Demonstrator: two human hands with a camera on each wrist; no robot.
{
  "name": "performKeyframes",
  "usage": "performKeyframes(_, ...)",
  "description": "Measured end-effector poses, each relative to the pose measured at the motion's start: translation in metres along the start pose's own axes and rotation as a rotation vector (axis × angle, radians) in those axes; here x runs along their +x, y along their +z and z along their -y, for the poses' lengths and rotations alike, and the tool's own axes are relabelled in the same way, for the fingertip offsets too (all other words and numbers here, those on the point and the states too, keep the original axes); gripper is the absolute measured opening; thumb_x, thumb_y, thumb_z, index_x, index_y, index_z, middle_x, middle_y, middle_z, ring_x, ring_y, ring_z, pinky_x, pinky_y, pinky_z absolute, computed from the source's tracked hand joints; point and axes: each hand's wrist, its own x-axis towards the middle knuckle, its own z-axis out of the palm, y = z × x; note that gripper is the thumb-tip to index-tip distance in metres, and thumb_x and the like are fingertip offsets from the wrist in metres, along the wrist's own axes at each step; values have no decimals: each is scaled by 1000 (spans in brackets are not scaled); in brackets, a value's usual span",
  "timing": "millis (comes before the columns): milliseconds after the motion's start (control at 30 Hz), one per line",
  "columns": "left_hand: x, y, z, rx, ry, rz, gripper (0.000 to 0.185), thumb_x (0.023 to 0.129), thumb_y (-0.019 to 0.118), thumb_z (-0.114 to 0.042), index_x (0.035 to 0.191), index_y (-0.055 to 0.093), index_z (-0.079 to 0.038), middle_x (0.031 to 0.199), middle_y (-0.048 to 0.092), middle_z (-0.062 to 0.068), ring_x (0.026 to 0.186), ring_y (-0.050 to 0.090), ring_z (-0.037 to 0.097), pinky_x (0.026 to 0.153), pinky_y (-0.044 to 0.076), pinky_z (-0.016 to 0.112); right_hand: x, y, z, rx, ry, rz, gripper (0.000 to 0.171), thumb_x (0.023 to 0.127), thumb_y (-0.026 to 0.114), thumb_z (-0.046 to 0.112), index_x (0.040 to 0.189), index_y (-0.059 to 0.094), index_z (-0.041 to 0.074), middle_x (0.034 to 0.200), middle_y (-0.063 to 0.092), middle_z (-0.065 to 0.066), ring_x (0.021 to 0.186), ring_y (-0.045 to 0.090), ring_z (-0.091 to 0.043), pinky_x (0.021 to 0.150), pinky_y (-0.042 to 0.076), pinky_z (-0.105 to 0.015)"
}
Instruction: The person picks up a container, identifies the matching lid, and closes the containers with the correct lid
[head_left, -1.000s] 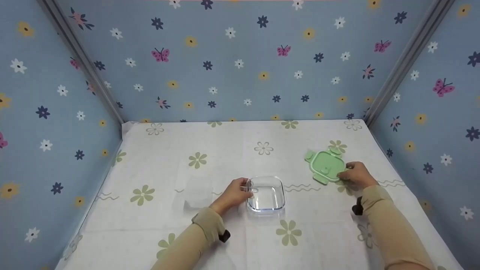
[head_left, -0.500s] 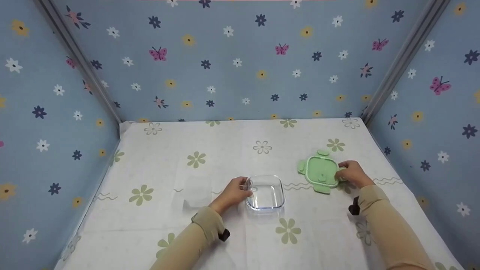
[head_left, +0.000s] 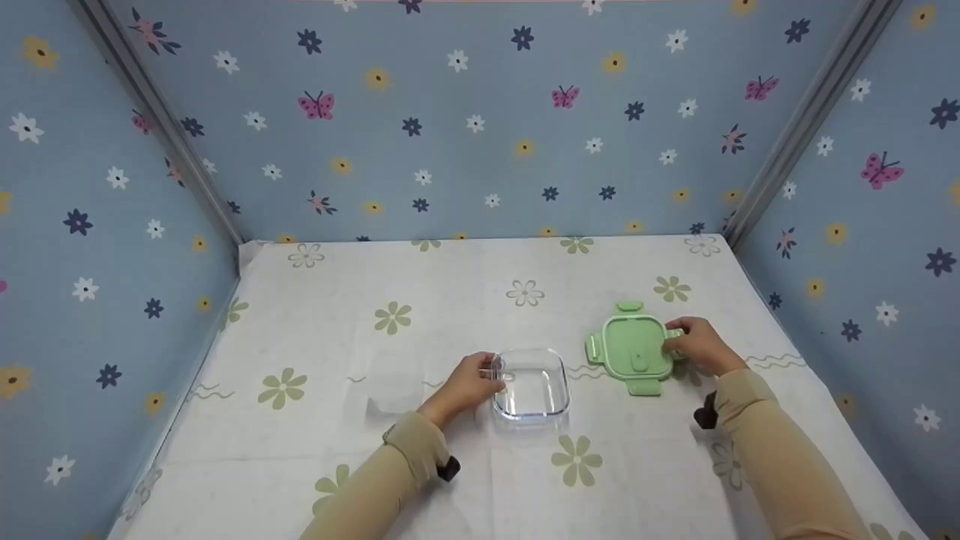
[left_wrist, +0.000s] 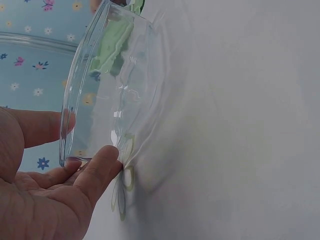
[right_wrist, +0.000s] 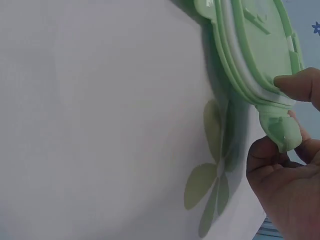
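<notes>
A clear square glass dish (head_left: 531, 384) sits on the table near the front middle. My left hand (head_left: 469, 384) grips its left rim, thumb inside and fingers outside; the left wrist view shows the glass dish (left_wrist: 112, 85) pinched by that left hand (left_wrist: 70, 150). A green square lid (head_left: 631, 347) with side flaps hangs just right of the dish, slightly above the cloth. My right hand (head_left: 694, 343) pinches its right flap. In the right wrist view the lid (right_wrist: 252, 55) is tilted up off the cloth, held by my right hand (right_wrist: 287, 117) at its edge.
The table (head_left: 420, 300) wears a white cloth with pale green flowers. Blue flowered walls close in the left, back and right sides. A faint transparent sheet (head_left: 394, 382) lies left of the dish.
My right hand has carried the green lid leftward, closer to the glass dish, turning it as it went. The left hand and the dish have stayed in place.
</notes>
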Motion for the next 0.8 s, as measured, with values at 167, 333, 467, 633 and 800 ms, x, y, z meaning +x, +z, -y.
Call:
performKeyframes(167,0,0,-1,0,5,-7,55,93,71,-1,143,55,15,139,65,29,133,65,46,114,55,50,-2,1,9,-2,-43,-5,63,96,70,17,151,50,-9,150,54,-30,126,56,-35,105,52,-41)
performKeyframes(333,-1,1,-1,-6,19,-12,55,91,71,0,142,55,16,138,66,30,133,64,47,115,55,51,-8,1,20,30,-53,-4,59,97,70,15,150,51,-5,140,58,-22,113,57,-26,89,53,-29)
performKeyframes(467,-1,1,-2,7,-12,-14,55,93,71,-3,143,56,13,139,66,28,134,64,45,116,54,51,-12,1,27,63,-61,7,56,100,69,12,150,50,-3,144,56,-22,115,58,-25,94,57,-34)
performKeyframes(633,0,0,-2,17,-29,-13,58,94,70,-4,147,54,13,142,64,27,135,63,43,117,53,51,-15,1,32,119,-87,19,57,100,69,10,151,50,-5,145,56,-24,111,63,-20,91,62,-30)
performKeyframes(800,-1,0,-1,15,-28,0,60,96,68,-6,150,50,13,145,62,27,137,62,44,116,54,51,-18,2,34,167,-127,26,59,99,70,7,152,49,-7,137,61,-23,101,67,-14,85,63,-27)
